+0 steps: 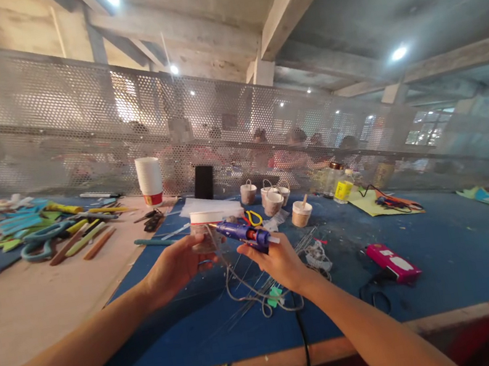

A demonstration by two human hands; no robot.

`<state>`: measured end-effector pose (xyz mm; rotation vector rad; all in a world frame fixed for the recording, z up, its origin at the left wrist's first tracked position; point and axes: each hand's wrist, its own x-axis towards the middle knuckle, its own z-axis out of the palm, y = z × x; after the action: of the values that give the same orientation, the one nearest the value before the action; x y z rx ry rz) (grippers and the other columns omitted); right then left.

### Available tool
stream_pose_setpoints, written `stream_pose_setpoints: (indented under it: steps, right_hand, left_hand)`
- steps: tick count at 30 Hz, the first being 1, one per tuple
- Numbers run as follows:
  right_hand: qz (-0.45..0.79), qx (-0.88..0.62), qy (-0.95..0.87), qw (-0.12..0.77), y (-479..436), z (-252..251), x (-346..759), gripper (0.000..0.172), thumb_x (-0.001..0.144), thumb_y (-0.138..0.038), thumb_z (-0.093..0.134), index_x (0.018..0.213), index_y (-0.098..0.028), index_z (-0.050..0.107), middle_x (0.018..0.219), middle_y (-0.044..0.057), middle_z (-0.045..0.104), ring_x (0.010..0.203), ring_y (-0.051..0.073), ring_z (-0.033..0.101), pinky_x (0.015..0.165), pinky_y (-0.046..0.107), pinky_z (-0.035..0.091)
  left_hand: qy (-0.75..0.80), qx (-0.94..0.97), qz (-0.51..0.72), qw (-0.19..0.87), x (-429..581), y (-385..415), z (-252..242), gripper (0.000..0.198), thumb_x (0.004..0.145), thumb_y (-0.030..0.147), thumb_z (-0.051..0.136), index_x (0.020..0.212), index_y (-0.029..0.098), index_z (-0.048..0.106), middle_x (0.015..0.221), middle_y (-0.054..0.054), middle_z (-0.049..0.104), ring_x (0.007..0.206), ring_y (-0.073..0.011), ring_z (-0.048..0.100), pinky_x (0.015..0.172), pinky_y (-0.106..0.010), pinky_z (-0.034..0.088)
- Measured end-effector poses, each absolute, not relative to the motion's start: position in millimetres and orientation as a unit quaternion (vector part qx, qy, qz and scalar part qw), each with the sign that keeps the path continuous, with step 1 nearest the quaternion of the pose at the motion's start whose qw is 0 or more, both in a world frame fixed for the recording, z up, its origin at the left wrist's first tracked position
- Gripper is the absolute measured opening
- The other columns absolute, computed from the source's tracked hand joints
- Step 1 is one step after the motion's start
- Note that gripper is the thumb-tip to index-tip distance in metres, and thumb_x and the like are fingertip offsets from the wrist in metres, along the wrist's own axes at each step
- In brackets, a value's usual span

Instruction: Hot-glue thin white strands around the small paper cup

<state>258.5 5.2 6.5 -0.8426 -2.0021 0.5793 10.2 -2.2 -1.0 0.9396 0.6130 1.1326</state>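
Observation:
My left hand (177, 272) is closed round a paper cup (202, 237) with a white rim, partly wrapped in grey-brown cord. From the cup a loose grey cord (249, 298) hangs and loops onto the blue mat. My right hand (284, 264) grips a blue hot glue gun (241, 231), a pale glue stick showing at its back end. The gun's nozzle points left at the cup's side; I cannot tell whether it touches. Several small wrapped cups (272, 204) stand beyond the gun, some with loop handles. Yellow-handled scissors (254, 217) lie just behind it.
A blue mat (443, 224) covers much of the table. At left are large scissors (43, 241), several craft tools and a stack of paper cups (149, 180). To the right lie a magenta box (393, 262) and a yellow-labelled bottle (343, 187). A perforated metal screen (216, 125) runs behind.

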Motion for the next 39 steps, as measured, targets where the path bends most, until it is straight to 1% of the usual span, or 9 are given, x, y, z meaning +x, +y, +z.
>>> stream_pose_setpoints:
  steps: [4, 10, 14, 20, 26, 32, 39]
  right_hand:
    - [0.247, -0.342, -0.796, 0.435, 4.1, 7.5, 258.4, 0.028, 0.088, -0.052, 0.066, 0.082, -0.025, 0.063, 0.051, -0.002, 0.05, 0.05, 0.016, 0.05, 0.05, 0.028, 0.037]
    - [0.261, -0.345, -0.789, 0.437, 3.2, 9.7, 257.5, 0.027, 0.085, -0.05, 0.07, 0.079, -0.025, 0.063, 0.053, -0.002, 0.051, 0.05, 0.016, 0.05, 0.05, 0.028, 0.036]
    - [0.25, -0.356, -0.792, 0.429, 4.3, 8.5, 257.8, 0.027, 0.087, -0.05, 0.068, 0.08, -0.025, 0.062, 0.051, -0.002, 0.051, 0.048, 0.015, 0.049, 0.05, 0.028, 0.036]
    - [0.253, -0.346, -0.795, 0.43, 5.7, 7.6, 259.2, 0.029, 0.086, -0.054, 0.068, 0.083, -0.025, 0.063, 0.052, -0.002, 0.052, 0.049, 0.016, 0.052, 0.049, 0.029, 0.037]
    - [0.253, -0.351, -0.79, 0.435, 6.7, 6.6, 259.9, 0.028, 0.085, -0.052, 0.07, 0.082, -0.025, 0.064, 0.052, -0.001, 0.053, 0.05, 0.017, 0.053, 0.05, 0.029, 0.039]
    - [0.244, -0.363, -0.792, 0.426, 7.9, 6.2, 260.8, 0.03, 0.085, -0.055, 0.068, 0.087, -0.024, 0.067, 0.052, -0.001, 0.053, 0.05, 0.017, 0.055, 0.05, 0.028, 0.04]
    - [0.242, -0.366, -0.79, 0.428, 10.9, 4.0, 261.5, 0.032, 0.084, -0.055, 0.068, 0.092, -0.025, 0.069, 0.051, -0.002, 0.052, 0.049, 0.017, 0.055, 0.05, 0.029, 0.04]
  left_hand:
    - [0.281, 0.421, 0.507, 0.697, 10.2, -2.2, -1.0, 0.024, 0.087, 0.028, 0.063, 0.105, 0.014, 0.073, 0.096, -0.012, 0.076, 0.076, -0.0227, 0.07, 0.071, -0.033, 0.054]
    - [0.287, 0.424, 0.504, 0.696, 9.8, -3.2, -0.9, 0.025, 0.089, 0.028, 0.061, 0.106, 0.014, 0.074, 0.098, -0.011, 0.076, 0.077, -0.022, 0.07, 0.071, -0.031, 0.055]
    - [0.279, 0.428, 0.5, 0.699, 9.7, -2.9, -0.8, 0.026, 0.089, 0.027, 0.06, 0.108, 0.014, 0.074, 0.098, -0.011, 0.076, 0.076, -0.0216, 0.07, 0.071, -0.031, 0.054]
    - [0.274, 0.432, 0.501, 0.698, 8.9, -1.4, -2.3, 0.026, 0.09, 0.028, 0.061, 0.109, 0.015, 0.073, 0.098, -0.011, 0.077, 0.077, -0.0211, 0.07, 0.072, -0.031, 0.054]
    - [0.274, 0.425, 0.504, 0.7, 8.7, -1.5, -2.2, 0.027, 0.089, 0.027, 0.061, 0.111, 0.014, 0.072, 0.102, -0.012, 0.076, 0.078, -0.0217, 0.07, 0.072, -0.032, 0.054]
    - [0.28, 0.411, 0.505, 0.705, 7.1, 0.3, -3.8, 0.025, 0.088, 0.027, 0.063, 0.11, 0.018, 0.071, 0.105, -0.01, 0.076, 0.078, -0.0206, 0.071, 0.072, -0.031, 0.055]
    - [0.272, 0.416, 0.508, 0.704, 8.4, -2.0, -1.1, 0.027, 0.089, 0.029, 0.063, 0.112, 0.018, 0.071, 0.108, -0.01, 0.076, 0.077, -0.0205, 0.07, 0.073, -0.032, 0.054]
